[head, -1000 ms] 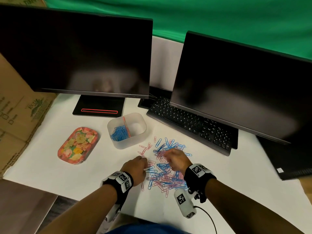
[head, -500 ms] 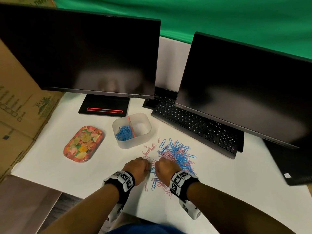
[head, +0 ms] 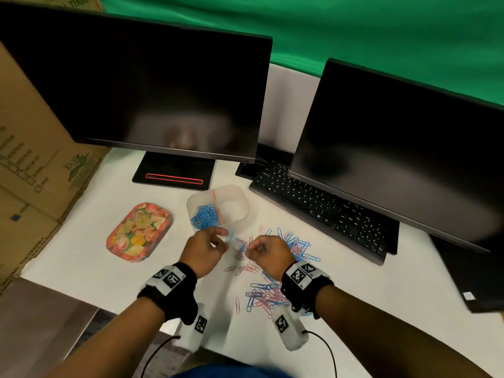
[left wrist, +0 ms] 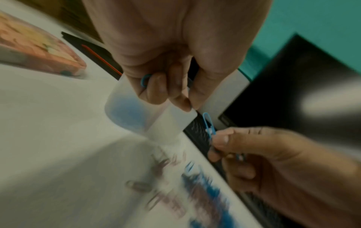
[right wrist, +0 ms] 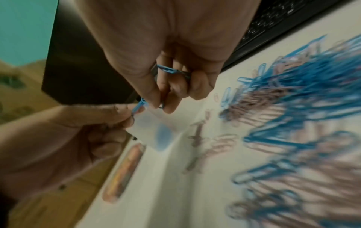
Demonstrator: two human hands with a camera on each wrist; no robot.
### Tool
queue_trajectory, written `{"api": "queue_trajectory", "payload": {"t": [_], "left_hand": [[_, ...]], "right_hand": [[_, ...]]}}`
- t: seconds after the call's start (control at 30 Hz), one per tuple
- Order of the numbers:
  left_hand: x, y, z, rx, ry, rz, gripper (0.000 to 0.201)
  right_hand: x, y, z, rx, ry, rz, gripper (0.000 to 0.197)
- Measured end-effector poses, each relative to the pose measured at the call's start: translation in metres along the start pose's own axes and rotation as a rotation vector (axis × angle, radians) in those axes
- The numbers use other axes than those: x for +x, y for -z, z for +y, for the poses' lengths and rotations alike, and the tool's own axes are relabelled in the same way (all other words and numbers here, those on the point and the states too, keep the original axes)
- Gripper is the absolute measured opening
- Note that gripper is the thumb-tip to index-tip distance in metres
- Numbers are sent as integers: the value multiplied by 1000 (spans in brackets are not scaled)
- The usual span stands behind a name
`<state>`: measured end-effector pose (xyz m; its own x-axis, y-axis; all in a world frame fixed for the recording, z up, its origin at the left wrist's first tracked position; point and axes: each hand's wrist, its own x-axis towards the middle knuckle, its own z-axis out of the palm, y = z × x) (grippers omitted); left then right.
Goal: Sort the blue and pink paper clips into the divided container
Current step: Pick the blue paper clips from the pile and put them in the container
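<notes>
White table [head: 81, 271], scattered paper clips [head: 275, 293]

The left hand [left wrist: 175, 50] is curling its fingers round a blue paper clip [left wrist: 144, 79] above the translucent container [left wrist: 171, 121], where a blurred blue mass is showing through the wall. The right hand [left wrist: 273, 157] is pinching another blue clip [left wrist: 209, 123] by the keyboard [left wrist: 199, 131]. Blurred pink and blue clips [left wrist: 195, 189] are lying on the desk [left wrist: 58, 138], a floral tray [left wrist: 35, 47] sitting toward its far-left corner

Head looks down; wrist views, close, share the container [left wrist: 136, 114].
</notes>
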<state>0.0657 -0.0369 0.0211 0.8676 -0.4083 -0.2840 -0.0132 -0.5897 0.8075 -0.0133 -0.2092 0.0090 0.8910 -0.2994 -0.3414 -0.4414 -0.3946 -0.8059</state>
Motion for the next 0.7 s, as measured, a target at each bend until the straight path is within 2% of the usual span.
{"api": "queue_trajectory", "payload": {"t": [0.17,0.27,0.4,0.5,0.63,0.7], "left_hand": [[20,29,20,-562,276,116,15],[28,41,29,-719,357,143,13],[35,48,38,-775,412,173,14],[39,52,40,-779,422,176,20],[42,55,44,-757,428,219,16],[44,55,44,-705,413,225,20]], "right_hand": [[30,-8,-46,191,-66,-30,10],[47,-15,-75,221,-125,-56,13],[65,-17,-103,215,-197,-135,17],[73,-19,-117,180,-152,-182,10],[84,-23,-121,198,-161,-216,30],[86,-22,-122,199,-160,-223,33]]}}
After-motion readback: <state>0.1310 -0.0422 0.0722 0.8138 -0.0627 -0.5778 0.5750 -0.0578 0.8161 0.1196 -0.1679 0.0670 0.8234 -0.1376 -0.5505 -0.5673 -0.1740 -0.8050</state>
